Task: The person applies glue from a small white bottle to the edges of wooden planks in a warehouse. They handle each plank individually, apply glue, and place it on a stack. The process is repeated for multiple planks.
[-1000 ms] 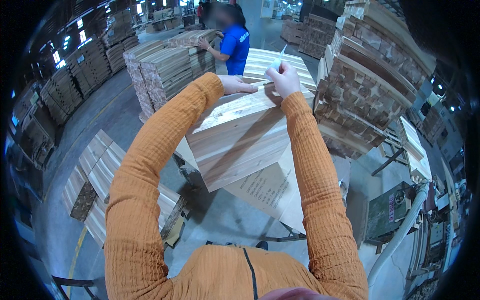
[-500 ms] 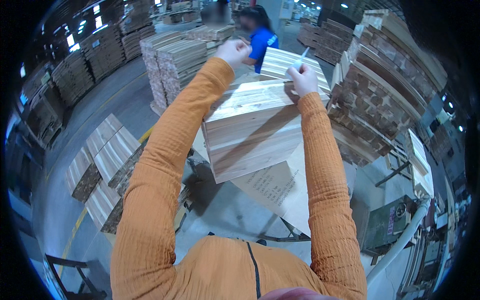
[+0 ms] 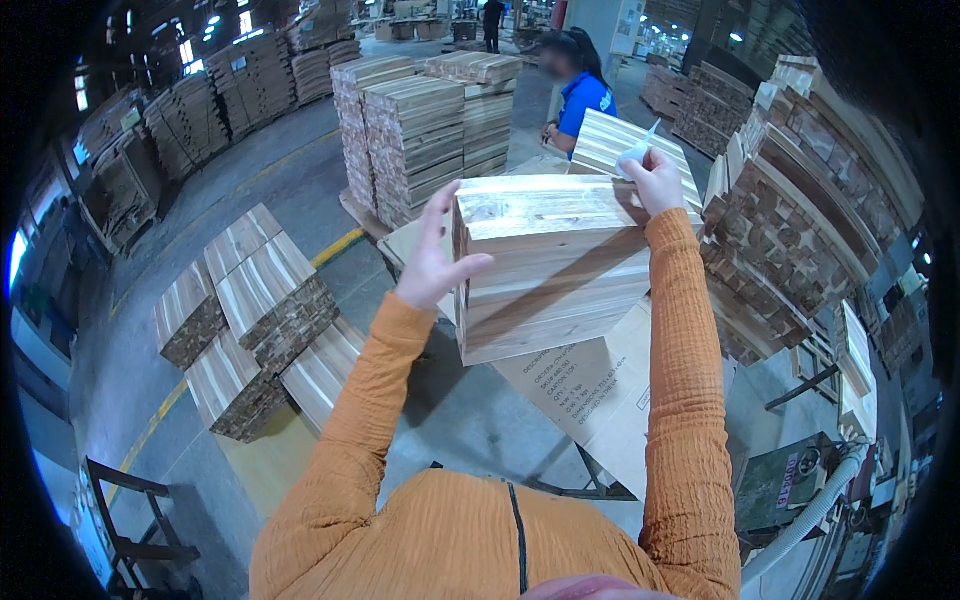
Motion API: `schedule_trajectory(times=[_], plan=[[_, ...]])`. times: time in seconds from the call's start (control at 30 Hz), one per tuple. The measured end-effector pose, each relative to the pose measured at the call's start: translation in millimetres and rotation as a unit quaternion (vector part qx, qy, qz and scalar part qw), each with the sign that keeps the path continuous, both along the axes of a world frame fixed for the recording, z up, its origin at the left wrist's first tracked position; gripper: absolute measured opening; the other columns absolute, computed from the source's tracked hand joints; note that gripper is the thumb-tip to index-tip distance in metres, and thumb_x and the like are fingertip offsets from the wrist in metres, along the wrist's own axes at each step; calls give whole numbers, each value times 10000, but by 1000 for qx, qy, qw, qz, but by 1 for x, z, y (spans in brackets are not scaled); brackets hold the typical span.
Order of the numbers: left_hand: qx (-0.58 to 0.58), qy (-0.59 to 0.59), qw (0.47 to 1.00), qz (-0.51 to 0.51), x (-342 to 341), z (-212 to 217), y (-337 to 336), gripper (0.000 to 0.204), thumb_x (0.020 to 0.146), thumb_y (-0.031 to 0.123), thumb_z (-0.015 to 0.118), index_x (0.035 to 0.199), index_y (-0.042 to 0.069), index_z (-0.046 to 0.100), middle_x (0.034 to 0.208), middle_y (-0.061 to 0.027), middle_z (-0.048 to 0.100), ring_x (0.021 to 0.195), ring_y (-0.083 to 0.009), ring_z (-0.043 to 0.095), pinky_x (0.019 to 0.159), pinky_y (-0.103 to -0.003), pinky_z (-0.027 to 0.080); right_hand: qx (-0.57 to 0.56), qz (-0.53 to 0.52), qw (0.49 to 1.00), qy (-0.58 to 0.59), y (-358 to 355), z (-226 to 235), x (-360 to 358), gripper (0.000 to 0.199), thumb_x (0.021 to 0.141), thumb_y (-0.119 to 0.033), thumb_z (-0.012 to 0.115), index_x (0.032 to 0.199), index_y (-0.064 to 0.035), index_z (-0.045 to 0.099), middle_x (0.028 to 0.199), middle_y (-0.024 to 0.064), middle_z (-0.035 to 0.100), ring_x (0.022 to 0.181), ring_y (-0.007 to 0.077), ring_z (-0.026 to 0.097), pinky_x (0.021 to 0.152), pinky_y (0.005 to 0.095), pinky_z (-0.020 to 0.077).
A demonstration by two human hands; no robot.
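In front of me a pile of striped wooden boards (image 3: pixel 555 285) rests on a cardboard sheet (image 3: pixel 610 400) with dark print. My left hand (image 3: pixel 437 262) is at the pile's left end, fingers stretched up and thumb apart, holding nothing; whether it touches the wood I cannot tell. Above the pile's far right corner, my right hand (image 3: pixel 655 185) is closed on a small pale blue-white thing (image 3: pixel 634 160) with a narrow pointed end. Its kind does not show clearly. Behind that hand lies another striped wooden pile (image 3: pixel 610 140).
A person in a blue shirt (image 3: pixel 585 105) is beyond the pile. Tall board stacks (image 3: pixel 420 140) stand behind, and another stack (image 3: pixel 810 210) rises close on the right. Several wooden bundles (image 3: pixel 265 285) lie low at left. A green machine (image 3: pixel 790 485) stands at lower right.
My left hand has come down and nearer, from above the far left corner to the pile's left end, and its fingers have spread. The right hand still grips the pale thing. The view has shifted left.
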State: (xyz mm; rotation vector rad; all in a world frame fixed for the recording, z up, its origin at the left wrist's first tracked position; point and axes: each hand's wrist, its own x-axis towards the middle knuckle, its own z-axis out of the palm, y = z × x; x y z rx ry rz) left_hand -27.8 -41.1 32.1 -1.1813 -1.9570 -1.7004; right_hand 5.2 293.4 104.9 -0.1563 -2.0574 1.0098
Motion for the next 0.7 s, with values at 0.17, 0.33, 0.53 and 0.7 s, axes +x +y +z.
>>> schedule_trajectory(times=[0.17,0.33,0.53,0.7], plan=[[179,-128,973,-75,-2,-7,23,522,782,181,576,1262,44,425,1282,-173,395,1229,-275,367,1029,-378,282,-19,15,999,-24,-5,-3,-3,195,699,-173,673,780,-1,629,718,37,618,623,107,544,586,270,438],[244,59,968,22,-5,-11,47,263,767,141,548,1001,28,588,1201,-200,456,1214,-315,394,1019,-406,281,50,-54,996,-49,10,-8,-4,261,681,-242,693,787,-10,637,707,111,625,651,201,594,624,330,464],[220,69,972,44,-7,-11,39,225,772,159,549,947,23,589,1238,-231,438,1227,-321,381,1006,-407,283,105,-94,987,-77,3,-3,27,317,689,-283,671,821,2,633,735,161,628,679,266,612,645,360,477],[226,54,972,29,-3,-10,41,246,764,163,573,961,17,579,1258,-237,418,1237,-318,369,1007,-396,284,144,-99,976,-131,-10,11,80,306,706,-248,657,887,-1,637,759,144,635,700,226,609,665,325,476]])
